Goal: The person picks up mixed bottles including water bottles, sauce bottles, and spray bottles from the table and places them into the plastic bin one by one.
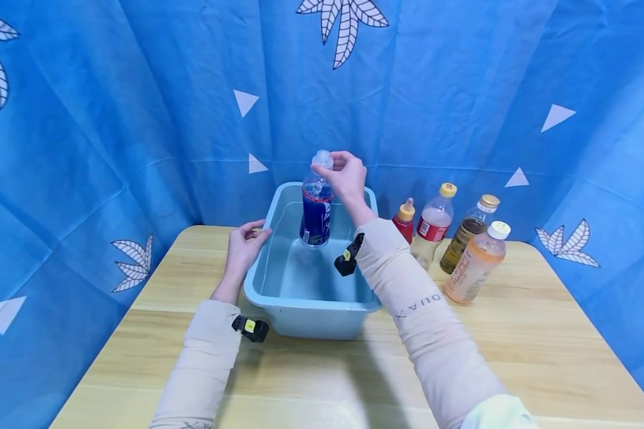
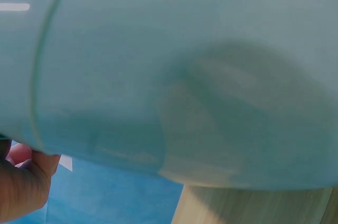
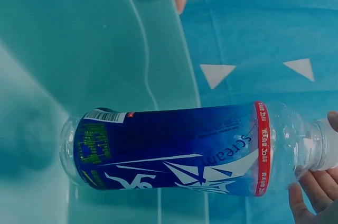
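Note:
My right hand (image 1: 347,177) grips a plastic drink bottle (image 3: 174,150) by its clear cap and neck. The bottle hangs upright over the inside of a light blue plastic basin (image 1: 312,322), its blue label showing a white design and a red band on top. At the basin's left rim, my left hand (image 1: 245,245) pinches the edge between thumb and fingers. In the left wrist view the basin's outer wall (image 2: 132,76) fills most of the picture, with part of the left hand (image 2: 26,182) at its edge.
Right of the basin stand a red squeeze bottle (image 1: 403,221) with a yellow top, a red-labelled bottle (image 1: 433,223), a dark-drink bottle (image 1: 468,237) and a peach-coloured bottle (image 1: 474,268). All are on a wooden table (image 1: 542,345). A blue patterned curtain (image 1: 440,89) hangs behind.

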`<state>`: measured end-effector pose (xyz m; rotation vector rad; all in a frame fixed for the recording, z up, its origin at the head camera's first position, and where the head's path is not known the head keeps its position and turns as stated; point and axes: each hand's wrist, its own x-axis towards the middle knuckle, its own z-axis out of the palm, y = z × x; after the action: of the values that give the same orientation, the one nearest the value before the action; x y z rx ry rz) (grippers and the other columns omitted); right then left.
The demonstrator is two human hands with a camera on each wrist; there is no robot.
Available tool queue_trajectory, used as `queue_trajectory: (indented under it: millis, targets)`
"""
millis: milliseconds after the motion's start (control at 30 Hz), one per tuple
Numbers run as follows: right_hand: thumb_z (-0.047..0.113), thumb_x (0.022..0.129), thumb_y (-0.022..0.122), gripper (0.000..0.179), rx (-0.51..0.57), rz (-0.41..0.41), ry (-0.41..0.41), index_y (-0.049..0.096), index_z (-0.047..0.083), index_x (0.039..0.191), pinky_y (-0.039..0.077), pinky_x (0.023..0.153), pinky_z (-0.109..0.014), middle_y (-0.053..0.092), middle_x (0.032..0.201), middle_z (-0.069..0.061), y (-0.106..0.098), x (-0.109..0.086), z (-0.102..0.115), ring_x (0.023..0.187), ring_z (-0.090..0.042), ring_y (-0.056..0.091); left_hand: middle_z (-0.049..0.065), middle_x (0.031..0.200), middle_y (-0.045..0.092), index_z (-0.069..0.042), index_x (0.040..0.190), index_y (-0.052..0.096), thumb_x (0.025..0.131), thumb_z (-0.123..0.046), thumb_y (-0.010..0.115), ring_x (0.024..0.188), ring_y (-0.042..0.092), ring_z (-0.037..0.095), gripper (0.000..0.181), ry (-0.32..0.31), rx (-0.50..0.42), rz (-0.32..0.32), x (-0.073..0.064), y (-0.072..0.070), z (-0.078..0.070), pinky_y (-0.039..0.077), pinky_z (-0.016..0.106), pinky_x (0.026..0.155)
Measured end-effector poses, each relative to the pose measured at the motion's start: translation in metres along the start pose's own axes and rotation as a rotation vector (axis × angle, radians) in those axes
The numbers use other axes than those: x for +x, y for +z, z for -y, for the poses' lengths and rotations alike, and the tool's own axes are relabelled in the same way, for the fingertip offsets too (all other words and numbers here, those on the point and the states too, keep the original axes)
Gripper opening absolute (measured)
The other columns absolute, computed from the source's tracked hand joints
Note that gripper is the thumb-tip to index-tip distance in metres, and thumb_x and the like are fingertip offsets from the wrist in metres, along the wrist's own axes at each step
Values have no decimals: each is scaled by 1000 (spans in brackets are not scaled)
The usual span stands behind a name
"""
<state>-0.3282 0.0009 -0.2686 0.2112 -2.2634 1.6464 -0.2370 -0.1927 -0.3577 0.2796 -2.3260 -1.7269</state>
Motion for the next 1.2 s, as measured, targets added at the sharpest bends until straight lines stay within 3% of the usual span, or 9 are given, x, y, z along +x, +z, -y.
queue_trajectory:
  millis: [467,1200]
  targets:
    - [29,71,74,41,-76,36,71,62,7,103,47,70,-27,63,92,-5,20,-4,-18,82,-14,56,16,107,53,-5,122,52,87,-22,57,91,52,25,40,-42,-19,14,1,-1,0,46,38,83]
    - [23,69,76,43,-68,90,103,61,3,103,49,71,-29,64,92,-9,37,-9,-35,83,-17,59,18,108,53,-4,122,53,87,-20,57,93,53,28,39,-30,-21,8,-3,0,0,45,40,86]
